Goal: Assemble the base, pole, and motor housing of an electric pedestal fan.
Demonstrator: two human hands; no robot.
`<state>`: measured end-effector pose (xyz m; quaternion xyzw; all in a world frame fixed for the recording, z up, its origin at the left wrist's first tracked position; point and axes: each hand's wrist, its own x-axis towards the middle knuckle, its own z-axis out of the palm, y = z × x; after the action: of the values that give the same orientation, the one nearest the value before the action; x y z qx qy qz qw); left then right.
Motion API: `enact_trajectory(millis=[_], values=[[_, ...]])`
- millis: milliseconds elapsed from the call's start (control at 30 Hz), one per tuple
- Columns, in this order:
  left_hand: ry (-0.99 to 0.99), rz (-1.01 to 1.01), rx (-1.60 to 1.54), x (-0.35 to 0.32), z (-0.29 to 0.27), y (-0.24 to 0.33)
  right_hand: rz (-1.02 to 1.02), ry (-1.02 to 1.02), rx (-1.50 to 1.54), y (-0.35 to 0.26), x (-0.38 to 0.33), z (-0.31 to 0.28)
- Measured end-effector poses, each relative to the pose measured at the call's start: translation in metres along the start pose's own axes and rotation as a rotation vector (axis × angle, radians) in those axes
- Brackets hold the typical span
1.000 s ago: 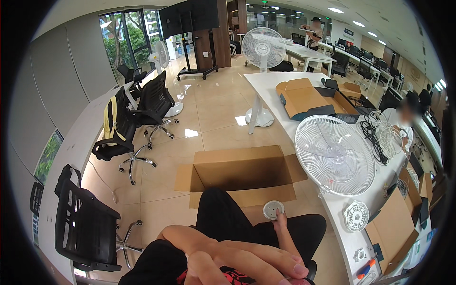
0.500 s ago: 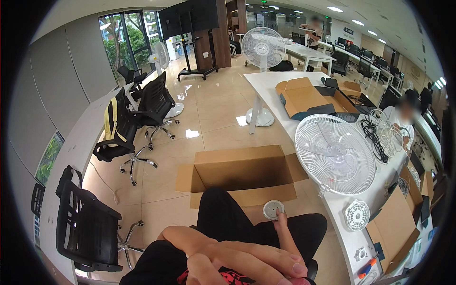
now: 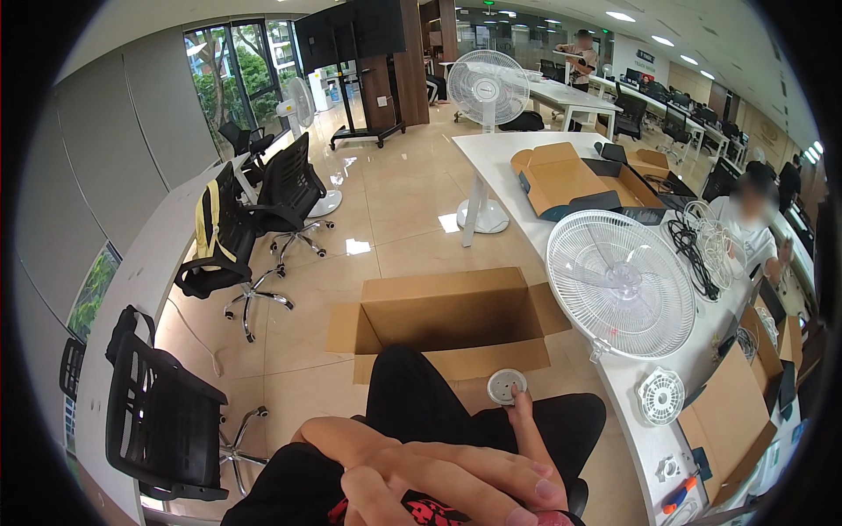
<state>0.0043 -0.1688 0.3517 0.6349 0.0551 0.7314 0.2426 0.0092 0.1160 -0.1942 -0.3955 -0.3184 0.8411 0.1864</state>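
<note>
My right hand [image 3: 520, 405] is closed on a round white disc [image 3: 504, 387] with small holes in its face, holding it by the near edge with the thumb on top, just above my right thigh. My left hand [image 3: 452, 478] is large and close to the camera. Its fingers stretch out to the right across my body, and I see nothing in them. Beyond my knees an open cardboard box [image 3: 456, 361] stands on the floor. To the right, a white fan head [image 3: 621, 285] with a wire grille rests on the table [image 3: 618, 399].
A round white slotted part [image 3: 660, 396], a small white bracket [image 3: 667, 469] and an orange-blue tool [image 3: 679, 496] lie on the table. Opened cartons [image 3: 553, 175] and coiled cables [image 3: 693, 254] are farther along. Office chairs [image 3: 162, 421] line the left. A person [image 3: 745, 219] sits across the table.
My right thumb has shifted slightly on the disc's face. The person across the table has straightened and raised a hand. My left hand stays nearly where it was.
</note>
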Motion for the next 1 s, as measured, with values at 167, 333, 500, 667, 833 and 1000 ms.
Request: enact_trajectory(millis=[167,333,500,667,833,1000], values=[[-0.049,0.145,0.082,-0.009,-0.008,-0.016,0.011,0.043,-0.034,0.004,0.007,-0.004],[0.038,-0.092,0.323,-0.031,-0.057,-0.062,-0.034,-0.032,-0.037,0.011,0.011,-0.001],[-0.139,-0.528,1.156,-0.076,-0.093,-0.172,-0.221,-0.128,0.013,0.024,0.014,0.004],[-0.550,-0.589,1.378,-0.118,-0.092,-0.268,-0.190,-0.067,0.042,0.022,0.008,0.003],[-0.666,-0.745,1.348,-0.130,-0.091,-0.337,-0.209,-0.061,0.068,0.023,0.002,0.003],[-0.573,-0.723,1.384,-0.146,-0.108,-0.375,-0.227,-0.087,0.087,0.034,0.011,0.004]])
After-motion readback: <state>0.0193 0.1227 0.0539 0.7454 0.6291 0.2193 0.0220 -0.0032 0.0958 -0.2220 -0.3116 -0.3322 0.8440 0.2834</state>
